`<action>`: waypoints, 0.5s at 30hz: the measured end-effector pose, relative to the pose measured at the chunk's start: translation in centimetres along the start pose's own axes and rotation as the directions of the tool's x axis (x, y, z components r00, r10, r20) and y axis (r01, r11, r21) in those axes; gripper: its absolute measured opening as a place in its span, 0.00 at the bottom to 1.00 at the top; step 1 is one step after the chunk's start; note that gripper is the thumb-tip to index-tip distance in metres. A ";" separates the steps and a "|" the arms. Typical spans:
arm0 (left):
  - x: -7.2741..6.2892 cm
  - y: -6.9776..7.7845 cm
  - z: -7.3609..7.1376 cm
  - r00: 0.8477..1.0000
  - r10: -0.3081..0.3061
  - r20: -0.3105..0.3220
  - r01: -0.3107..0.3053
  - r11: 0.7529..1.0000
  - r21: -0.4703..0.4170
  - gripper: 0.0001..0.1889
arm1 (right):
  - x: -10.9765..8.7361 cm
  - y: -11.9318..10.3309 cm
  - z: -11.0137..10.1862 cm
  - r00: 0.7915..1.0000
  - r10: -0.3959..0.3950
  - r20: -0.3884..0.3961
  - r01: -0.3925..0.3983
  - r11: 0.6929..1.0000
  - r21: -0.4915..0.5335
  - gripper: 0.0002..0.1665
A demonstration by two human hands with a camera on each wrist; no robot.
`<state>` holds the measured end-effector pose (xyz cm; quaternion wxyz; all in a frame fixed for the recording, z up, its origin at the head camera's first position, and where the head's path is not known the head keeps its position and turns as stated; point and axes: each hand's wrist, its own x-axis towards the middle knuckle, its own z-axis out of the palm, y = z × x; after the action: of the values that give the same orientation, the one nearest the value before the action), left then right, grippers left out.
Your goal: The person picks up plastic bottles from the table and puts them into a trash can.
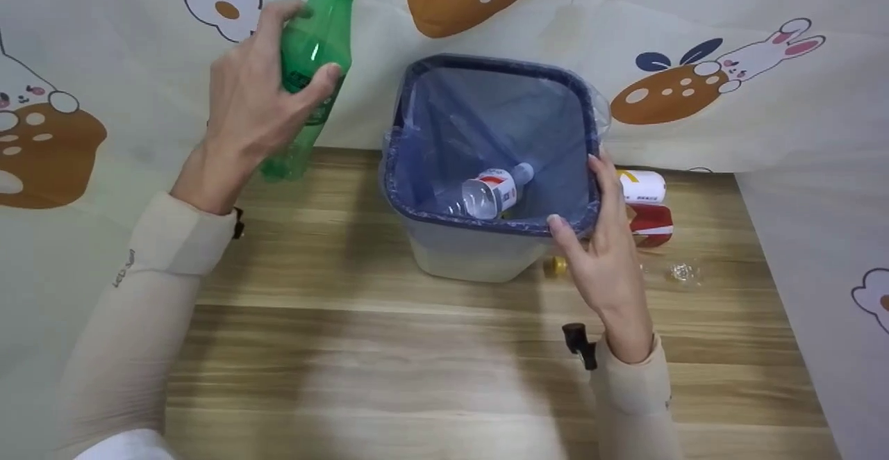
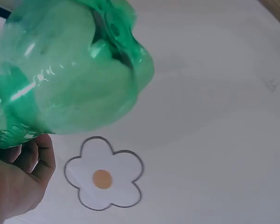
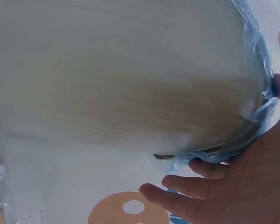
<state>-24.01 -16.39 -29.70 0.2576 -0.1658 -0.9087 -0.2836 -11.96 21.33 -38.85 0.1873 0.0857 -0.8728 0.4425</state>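
My left hand (image 1: 250,92) grips a green plastic bottle (image 1: 316,43) with a yellow cap, raised and tilted to the left of the bin. In the left wrist view the rounded base of that bottle (image 2: 84,70) is large, with curled fingers behind it. A pale trash bin (image 1: 479,251) with a dark blue rim and a thin plastic liner stands on the wooden surface. Inside lies a clear bottle (image 1: 494,192) with a white and red label. My right hand (image 1: 611,258) holds the bin's front right corner, thumb over the rim, other fingers along the outside.
Right of the bin lie a white can (image 1: 642,187), a red carton (image 1: 653,226) and a clear bottle (image 1: 684,272), with a yellow cap (image 1: 557,266) showing left of the right hand. A printed cloth (image 1: 569,1) hangs behind the bin and at both sides.
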 end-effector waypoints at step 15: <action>2.4 3.4 -0.8 0.984 0.158 -0.085 -0.164 0.985 -0.058 0.34 | -0.1 -0.1 -0.1 1.000 0.029 0.010 -0.029 1.000 0.008 0.44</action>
<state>-24.14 -13.85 -26.36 0.3104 -0.2355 -0.8716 -0.2975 -11.83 21.40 -38.76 0.1763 0.0757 -0.8730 0.4483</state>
